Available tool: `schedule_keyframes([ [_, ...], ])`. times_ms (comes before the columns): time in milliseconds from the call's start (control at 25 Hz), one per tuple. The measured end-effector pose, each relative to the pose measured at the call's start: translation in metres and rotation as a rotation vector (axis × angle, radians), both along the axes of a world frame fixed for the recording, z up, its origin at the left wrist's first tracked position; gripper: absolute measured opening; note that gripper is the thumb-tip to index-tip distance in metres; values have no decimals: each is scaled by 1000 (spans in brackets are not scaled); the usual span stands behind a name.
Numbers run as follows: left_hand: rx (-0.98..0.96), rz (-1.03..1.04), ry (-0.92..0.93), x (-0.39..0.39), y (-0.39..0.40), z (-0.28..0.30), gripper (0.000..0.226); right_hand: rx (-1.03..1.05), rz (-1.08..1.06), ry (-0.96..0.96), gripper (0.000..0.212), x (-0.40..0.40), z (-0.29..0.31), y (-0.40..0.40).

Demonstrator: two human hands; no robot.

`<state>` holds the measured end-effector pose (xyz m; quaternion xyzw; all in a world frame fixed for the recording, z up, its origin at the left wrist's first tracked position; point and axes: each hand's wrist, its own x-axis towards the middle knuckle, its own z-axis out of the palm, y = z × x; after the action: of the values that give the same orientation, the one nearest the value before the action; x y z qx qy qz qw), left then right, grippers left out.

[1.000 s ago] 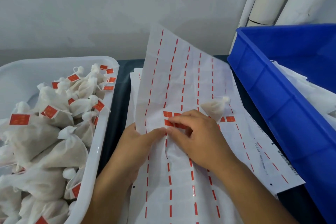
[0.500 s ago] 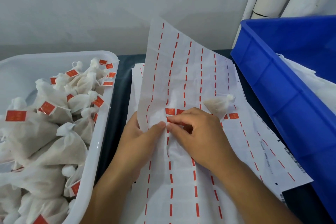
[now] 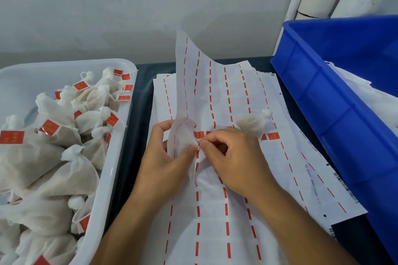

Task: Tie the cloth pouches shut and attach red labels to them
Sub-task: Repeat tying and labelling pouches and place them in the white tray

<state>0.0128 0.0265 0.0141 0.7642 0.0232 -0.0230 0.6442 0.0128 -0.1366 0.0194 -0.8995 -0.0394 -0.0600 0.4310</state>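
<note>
A white label backing sheet with red dashed rows lies in the middle, its far end curling up. My left hand pinches a fold of this sheet between thumb and fingers. My right hand pinches at the edge of a red label right beside the left thumb. More red labels remain in a row just above my fingers. One tied white cloth pouch lies on the sheet, behind my right hand.
A white tub at left holds several tied pouches with red labels. A blue crate stands at right, white material inside. More sheets are stacked under the top one. A grey wall and white pipes are behind.
My left hand has gathered the sheet's left edge into a raised fold. Both thumbs have drawn closer together at the label row. The pouch has stayed put.
</note>
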Motion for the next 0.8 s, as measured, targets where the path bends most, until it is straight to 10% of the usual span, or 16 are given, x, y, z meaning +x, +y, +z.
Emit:
schedule_keyframes([
  [480,435,191,-78,-5,4,-5,100,237,-122,136,12,3,-1,-2],
  [800,887,218,-195,-10,1,-5,103,837,-184,157,16,7,22,-30],
])
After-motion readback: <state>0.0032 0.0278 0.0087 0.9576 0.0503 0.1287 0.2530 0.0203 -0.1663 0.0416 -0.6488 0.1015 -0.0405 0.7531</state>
